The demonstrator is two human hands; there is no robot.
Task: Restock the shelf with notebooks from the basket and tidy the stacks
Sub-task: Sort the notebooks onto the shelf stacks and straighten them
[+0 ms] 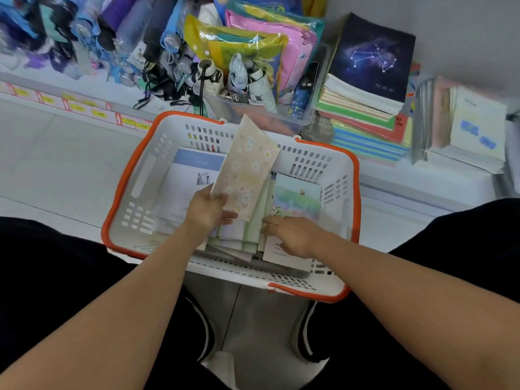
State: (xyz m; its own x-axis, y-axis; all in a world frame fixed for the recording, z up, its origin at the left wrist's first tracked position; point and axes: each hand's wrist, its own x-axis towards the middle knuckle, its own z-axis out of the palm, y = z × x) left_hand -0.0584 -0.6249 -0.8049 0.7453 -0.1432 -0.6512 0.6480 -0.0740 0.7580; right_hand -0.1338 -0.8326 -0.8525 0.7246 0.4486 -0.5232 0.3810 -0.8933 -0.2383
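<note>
The left hand [206, 211] pinches the near end of a floral notebook [246, 170], thumb on its cover and fingers beneath, lifting it tilted so its far end rises above the far rim of the basket [355, 198]. This notebook is slim and rectangular, with a soft cream cover printed with small white daisies and a pale bear figure near the grip. The right hand [294, 235] lies flat with straight fingers on the loose notebooks [244, 235] lying in the basket, holding nothing. Those are thin paper-covered books in green, lilac and white, fanned unevenly; a pastel landscape one [298, 195] sits toward the right wall, a white-and-blue one [194, 175] toward the left. The basket is white slotted plastic with an orange rim, resting on the floor against the shelf's front edge. On the shelf, toward its right end, stands a stack of notebooks [363, 114] topped by a dark constellation cover [371, 57]; a clear bin of folded umbrellas [247, 77] sits to its left.
</note>
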